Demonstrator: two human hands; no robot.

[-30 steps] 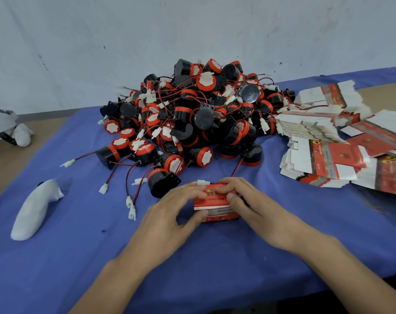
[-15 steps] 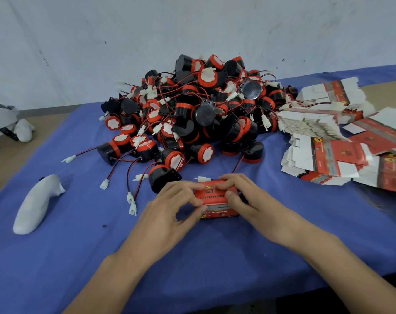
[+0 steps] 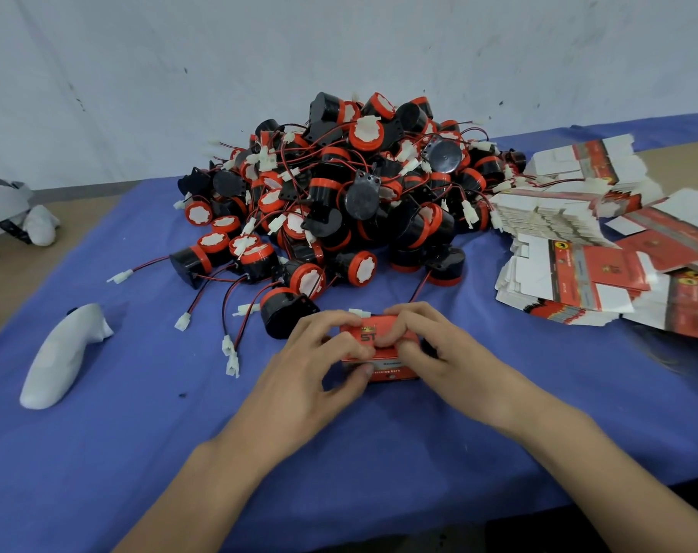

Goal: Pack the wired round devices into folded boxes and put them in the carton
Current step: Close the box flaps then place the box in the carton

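Gripping a small red box [image 3: 381, 355], both hands press its top.

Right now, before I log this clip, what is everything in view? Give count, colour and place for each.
black-and-red round wired devices: too many to count, heaped mid-table
red folded cardboard box: one, in front of the heap
red-and-white flat box blanks: loose stacks, right side
white handle-shaped plastic object: one, left on the cloth
blue cloth: one, covers the table
grey-white headset-like object: one, far left edge
left hand: grips the box's left end
right hand: grips its right end
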